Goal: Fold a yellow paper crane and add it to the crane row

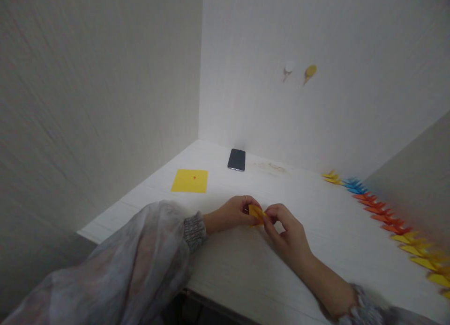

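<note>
Left hand (235, 212) pinches folded paper (257, 213) | right hand (288, 231) pinches same | yellow sheet (189, 182) lies flat | phone (236, 159) lies beyond

A pale counter (232, 269) with faint grain fills a corner between three walls. The left wall (105, 91) is greyish and finely streaked; the back wall (253, 109) looks whiter; the right wall (418, 166) is grey and partly shadowed. High on the back wall sit a white fitting (288, 68) and, just beside it, a yellow fitting (311, 71). Brownish marks (272, 167) stain the counter near that wall. Light is soft and dim.
</note>
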Available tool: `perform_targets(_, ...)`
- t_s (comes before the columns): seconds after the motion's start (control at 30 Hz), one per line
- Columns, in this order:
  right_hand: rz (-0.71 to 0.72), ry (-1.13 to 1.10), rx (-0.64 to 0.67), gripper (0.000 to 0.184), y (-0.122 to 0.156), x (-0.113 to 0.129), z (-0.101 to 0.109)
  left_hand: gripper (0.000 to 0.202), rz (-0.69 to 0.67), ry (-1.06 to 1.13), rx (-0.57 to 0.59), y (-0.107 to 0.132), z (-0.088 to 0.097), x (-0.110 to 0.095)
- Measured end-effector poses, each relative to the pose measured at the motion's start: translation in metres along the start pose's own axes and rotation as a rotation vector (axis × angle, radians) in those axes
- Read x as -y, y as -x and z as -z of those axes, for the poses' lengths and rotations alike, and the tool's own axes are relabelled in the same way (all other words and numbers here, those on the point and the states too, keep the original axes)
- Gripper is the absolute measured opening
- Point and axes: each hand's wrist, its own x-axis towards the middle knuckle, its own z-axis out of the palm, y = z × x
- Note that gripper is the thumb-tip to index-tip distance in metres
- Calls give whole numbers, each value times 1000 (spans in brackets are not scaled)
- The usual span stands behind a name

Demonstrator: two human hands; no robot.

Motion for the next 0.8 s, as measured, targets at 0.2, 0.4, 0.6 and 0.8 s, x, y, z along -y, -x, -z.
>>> perform_targets(0.2, -88, 128, 92, 14, 1, -4, -5, 47, -114, -13, -12, -3, -1, 9)
perform_targets(0.4, -115, 153, 144, 13, -2, -7, -6, 56, -178, -225, -20, -3, -1, 12)
perform_targets(0.6, -88, 131, 140, 9, -5, -9, -8, 50, -184, -471, -49, 0, -1, 7)
perform_targets(0.8, -261, 95, 140, 19, -7, -7, -9, 51, -211, -511, -59, -3, 0, 13)
